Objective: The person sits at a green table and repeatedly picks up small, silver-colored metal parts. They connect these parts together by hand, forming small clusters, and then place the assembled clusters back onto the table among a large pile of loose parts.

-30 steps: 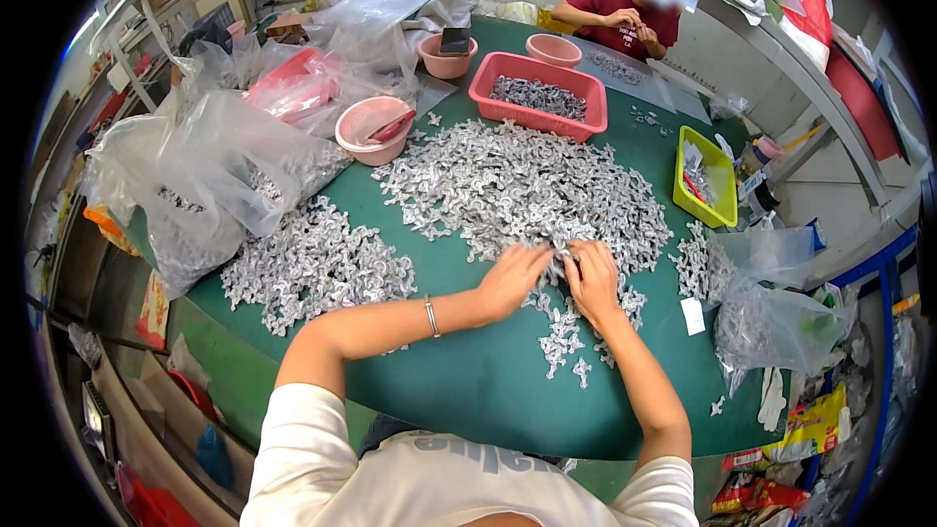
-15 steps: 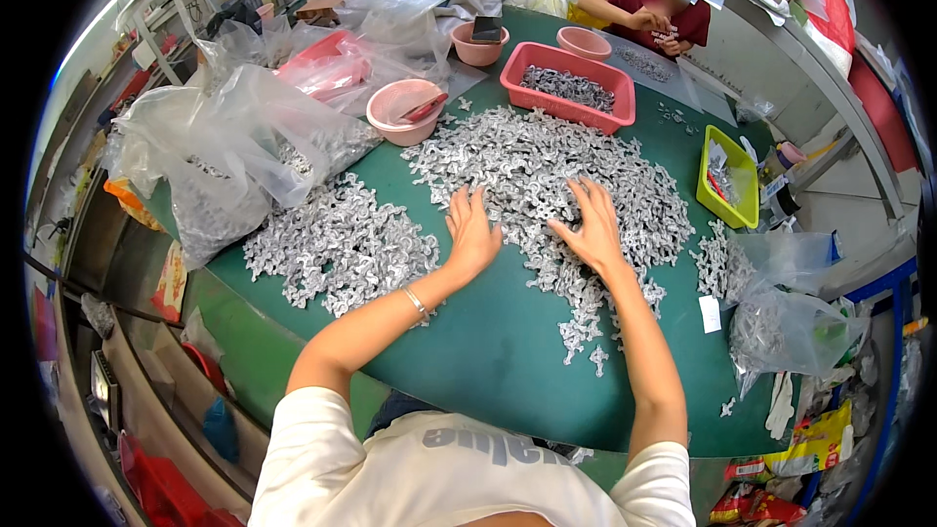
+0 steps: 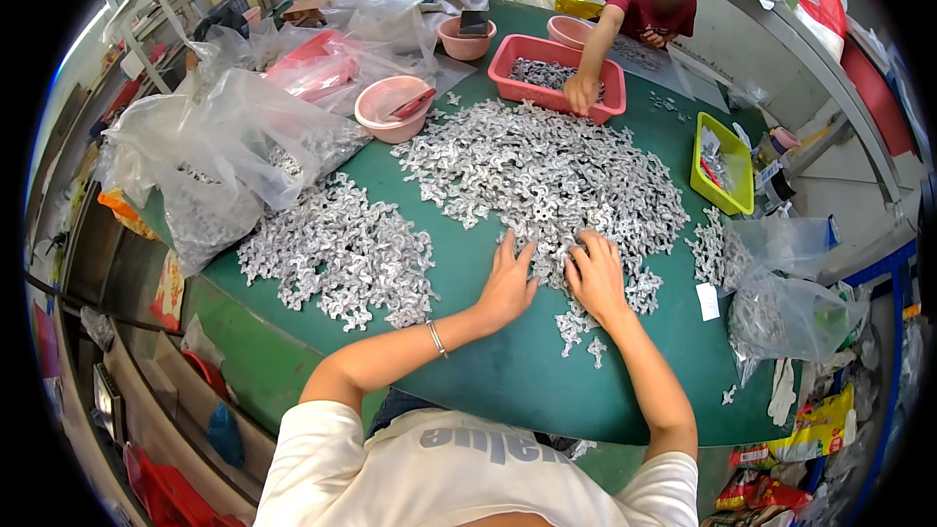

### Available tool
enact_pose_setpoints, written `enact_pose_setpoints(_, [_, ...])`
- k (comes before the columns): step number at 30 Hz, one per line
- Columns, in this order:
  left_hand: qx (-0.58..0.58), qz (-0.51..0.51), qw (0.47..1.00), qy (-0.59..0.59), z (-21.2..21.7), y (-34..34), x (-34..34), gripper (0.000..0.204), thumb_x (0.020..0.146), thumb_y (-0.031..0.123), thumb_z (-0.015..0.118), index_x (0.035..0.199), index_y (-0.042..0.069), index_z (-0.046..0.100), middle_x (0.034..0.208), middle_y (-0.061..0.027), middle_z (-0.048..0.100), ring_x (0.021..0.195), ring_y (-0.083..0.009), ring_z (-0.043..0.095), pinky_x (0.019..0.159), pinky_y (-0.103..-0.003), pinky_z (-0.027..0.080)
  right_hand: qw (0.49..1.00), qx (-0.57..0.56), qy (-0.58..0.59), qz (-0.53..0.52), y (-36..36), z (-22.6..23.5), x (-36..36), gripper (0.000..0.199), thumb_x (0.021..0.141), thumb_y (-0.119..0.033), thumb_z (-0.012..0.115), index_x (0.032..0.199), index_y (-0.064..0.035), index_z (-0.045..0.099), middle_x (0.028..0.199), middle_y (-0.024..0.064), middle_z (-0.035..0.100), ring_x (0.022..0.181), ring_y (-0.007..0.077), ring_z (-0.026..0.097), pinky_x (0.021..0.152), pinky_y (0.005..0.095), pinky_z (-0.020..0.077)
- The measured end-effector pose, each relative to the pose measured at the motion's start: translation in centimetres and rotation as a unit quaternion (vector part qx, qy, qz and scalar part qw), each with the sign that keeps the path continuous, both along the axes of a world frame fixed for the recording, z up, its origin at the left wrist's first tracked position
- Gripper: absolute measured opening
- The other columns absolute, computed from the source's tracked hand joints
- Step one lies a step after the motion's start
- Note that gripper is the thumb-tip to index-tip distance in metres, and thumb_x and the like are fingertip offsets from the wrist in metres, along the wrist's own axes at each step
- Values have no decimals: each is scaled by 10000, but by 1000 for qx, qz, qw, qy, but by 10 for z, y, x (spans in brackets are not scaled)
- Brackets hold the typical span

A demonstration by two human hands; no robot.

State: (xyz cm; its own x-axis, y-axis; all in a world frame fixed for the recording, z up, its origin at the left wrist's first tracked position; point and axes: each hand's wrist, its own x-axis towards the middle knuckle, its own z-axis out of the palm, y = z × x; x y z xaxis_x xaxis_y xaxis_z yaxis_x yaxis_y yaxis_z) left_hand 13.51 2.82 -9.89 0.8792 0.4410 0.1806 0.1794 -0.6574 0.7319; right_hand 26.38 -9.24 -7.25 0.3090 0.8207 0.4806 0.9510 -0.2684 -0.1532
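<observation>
A big heap of small silver metal parts (image 3: 547, 171) covers the middle of the green table (image 3: 488, 371). My left hand (image 3: 509, 278) lies flat on the cloth at the heap's near edge, fingers spread. Beside it my right hand (image 3: 595, 273) rests palm down on the nearest parts, fingers apart. Neither hand grips anything. A second, flatter heap of the same parts (image 3: 342, 254) lies to my left.
Across the table another person's hand (image 3: 583, 93) reaches into a red tray (image 3: 556, 73) of parts. Pink bowls (image 3: 392, 107) and clear plastic bags (image 3: 224, 156) stand at left, a yellow-green tray (image 3: 722, 164) and another bag (image 3: 791, 303) at right.
Both my hands slid back from the heap's middle toward its near edge. The person opposite has reached a hand into the red tray.
</observation>
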Motion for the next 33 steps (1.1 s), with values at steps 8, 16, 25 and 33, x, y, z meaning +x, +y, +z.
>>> enact_pose_setpoints(8, [112, -158, 981, -12, 14, -29, -24, 446, 761, 60, 584, 1181, 8, 442, 1312, -226, 286, 1227, -464, 229, 1005, -478, 267, 997, 42, 61, -6, -32, 9, -3, 152, 740, -90, 605, 869, -11, 591, 936, 117, 568, 928, 278, 517, 808, 377, 391])
enact_pose_setpoints(16, [49, -205, 978, -16, 37, -40, -47, 454, 770, 95, 600, 1188, 14, 443, 1333, -206, 261, 1242, -410, 247, 1010, -448, 278, 967, 188, 139, -102, 34, 26, 74, 120, 742, -45, 590, 847, 13, 588, 842, 132, 583, 808, 292, 518, 755, 359, 406])
enact_pose_setpoints(25, [-29, -142, 989, -28, 42, -18, -65, 423, 799, 103, 596, 1193, 51, 453, 1335, -179, 286, 1263, -388, 234, 999, -430, 297, 941, 218, 191, -175, 124, 7, 149, 221, 732, -141, 641, 891, 8, 602, 842, 140, 607, 812, 286, 532, 762, 362, 408])
enact_pose_setpoints(33, [-48, -123, 991, -20, 39, -5, -69, 408, 794, 98, 604, 1175, 52, 467, 1332, -171, 297, 1264, -382, 240, 992, -428, 308, 940, 205, 187, -200, 151, -3, 163, 183, 735, -169, 649, 819, -10, 621, 775, 139, 620, 783, 308, 558, 722, 391, 420])
